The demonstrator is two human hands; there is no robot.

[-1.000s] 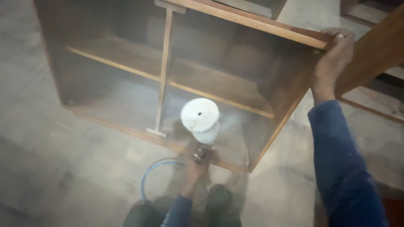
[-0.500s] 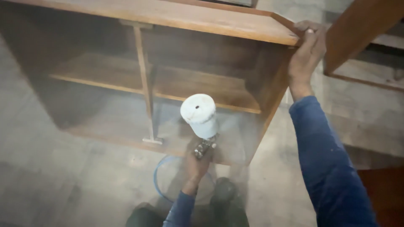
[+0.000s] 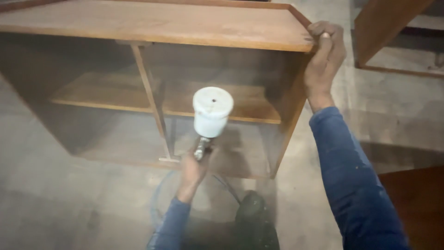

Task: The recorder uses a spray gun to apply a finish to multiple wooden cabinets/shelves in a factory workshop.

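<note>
left hand [image 3: 193, 167] grips spray gun [image 3: 202, 148] | right hand [image 3: 325, 58] clasps cabinet [image 3: 162, 28] corner | white cup [image 3: 212, 111] lidded

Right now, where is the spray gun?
In the head view, centre frame: the left hand holds the spray gun before the wooden cabinet, just right of its upright divider.

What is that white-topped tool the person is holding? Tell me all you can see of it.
It looks like a spray gun: a white, round, lidded cup sits upright on a small metal body. The left hand grips it from below, pointing it into the open wooden cabinet. A bluish hose seems to loop behind the hand. Fine haze hangs around it.
</note>
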